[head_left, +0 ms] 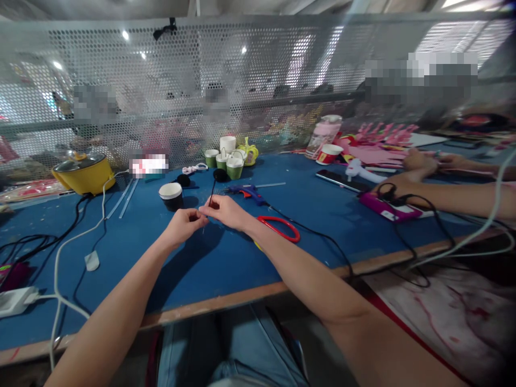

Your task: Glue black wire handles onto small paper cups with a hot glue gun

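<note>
My right hand (224, 210) is closed around a thin black stick with a round black head (220, 175), which points up from the fingers. My left hand (184, 226) pinches close to the right fingertips, almost touching them; whatever lies between its fingers is too small to name. Left of the hands stands a dark paper cup (171, 196) with a white inside. Behind it lies another round black piece (184, 180). A blue glue gun (250, 193) rests beyond my right hand, and red-handled scissors (282, 228) lie partly under my right forearm.
Small green-and-white cups (234, 165) stand at the back by a perforated metal screen (161, 97). A yellow pot (84, 173) is at left, beside glue sticks (128, 199) and white cables (57, 269). At right, a co-worker's arm (451, 191) reaches near a phone (341, 180) and purple box (389, 208).
</note>
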A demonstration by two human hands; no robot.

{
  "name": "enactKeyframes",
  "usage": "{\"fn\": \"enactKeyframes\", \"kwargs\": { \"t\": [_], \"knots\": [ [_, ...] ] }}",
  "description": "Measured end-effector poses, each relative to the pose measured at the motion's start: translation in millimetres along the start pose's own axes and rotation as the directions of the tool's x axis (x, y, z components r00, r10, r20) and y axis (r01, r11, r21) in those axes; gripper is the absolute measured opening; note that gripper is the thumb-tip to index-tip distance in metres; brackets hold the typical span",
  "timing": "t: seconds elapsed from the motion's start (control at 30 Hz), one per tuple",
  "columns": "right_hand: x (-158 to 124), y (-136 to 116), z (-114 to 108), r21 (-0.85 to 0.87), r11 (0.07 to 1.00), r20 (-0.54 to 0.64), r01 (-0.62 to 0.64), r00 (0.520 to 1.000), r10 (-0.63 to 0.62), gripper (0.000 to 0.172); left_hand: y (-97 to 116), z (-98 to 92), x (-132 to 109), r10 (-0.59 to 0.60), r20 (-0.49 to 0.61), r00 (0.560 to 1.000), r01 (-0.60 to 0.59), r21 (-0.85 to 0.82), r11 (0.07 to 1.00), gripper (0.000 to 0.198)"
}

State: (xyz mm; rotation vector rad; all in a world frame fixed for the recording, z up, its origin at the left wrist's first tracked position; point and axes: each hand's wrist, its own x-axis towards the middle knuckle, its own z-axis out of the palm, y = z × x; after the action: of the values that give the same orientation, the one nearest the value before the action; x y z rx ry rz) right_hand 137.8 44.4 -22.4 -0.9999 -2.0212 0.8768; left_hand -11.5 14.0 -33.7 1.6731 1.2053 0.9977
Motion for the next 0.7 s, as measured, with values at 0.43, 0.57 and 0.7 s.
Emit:
{"fn": "enactKeyframes", "kwargs": {
  "t": [0.43,0.57,0.7],
  "knots": [
    [0.6,-2.0,-4.2,-0.121,0.992,0.007,-0.025,1.0,0.026,0.031,1.7,-8.5,1.1,0.064,0.027,0.998,-0.068,0.192,0.979,0.017],
    [1.5,-1.6,-3.9,-0.195,0.98,-0.005,-0.026,1.0,0.026,0.026,1.7,-7.0,1.9,0.087,-0.011,0.996,-0.081,0.236,0.968,0.014],
    [2.3,-2.0,-3.2,-0.245,0.969,-0.027,-0.028,0.999,0.022,0.024,3.7,-4.8,1.2,0.084,-0.028,0.996,-0.074,0.245,0.967,0.016]
  ]
}}
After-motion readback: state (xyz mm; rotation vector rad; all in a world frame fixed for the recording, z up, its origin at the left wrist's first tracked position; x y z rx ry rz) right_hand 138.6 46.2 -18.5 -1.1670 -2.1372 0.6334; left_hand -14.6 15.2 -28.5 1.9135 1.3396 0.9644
